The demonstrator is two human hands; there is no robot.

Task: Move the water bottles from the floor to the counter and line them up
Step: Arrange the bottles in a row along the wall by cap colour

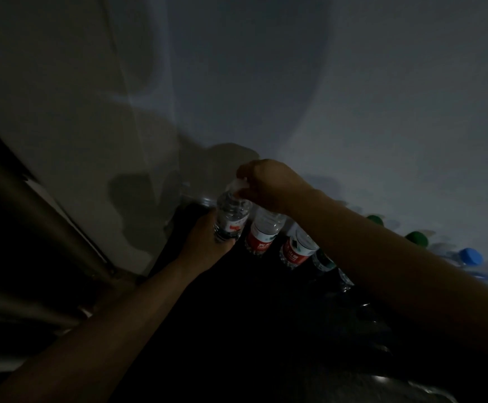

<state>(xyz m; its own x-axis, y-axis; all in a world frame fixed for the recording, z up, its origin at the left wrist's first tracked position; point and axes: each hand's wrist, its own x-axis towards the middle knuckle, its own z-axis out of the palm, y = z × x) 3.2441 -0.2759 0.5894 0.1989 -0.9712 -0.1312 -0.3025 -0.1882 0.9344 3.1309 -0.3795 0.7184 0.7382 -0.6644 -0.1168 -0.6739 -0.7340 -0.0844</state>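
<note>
Against a dim grey wall (309,82), bottles (261,237) line the dark counter (251,315)

Plain pale wall (295,82) filling top and bkgd, beige at L, blue-grey at R, dimly lit. Soft dark shadows (132,193) low on it, centre-L. Dull brownish metal-looking bar (42,225) slanting down L edge, poss. a door or appliance frame; too dark to tell.
</note>
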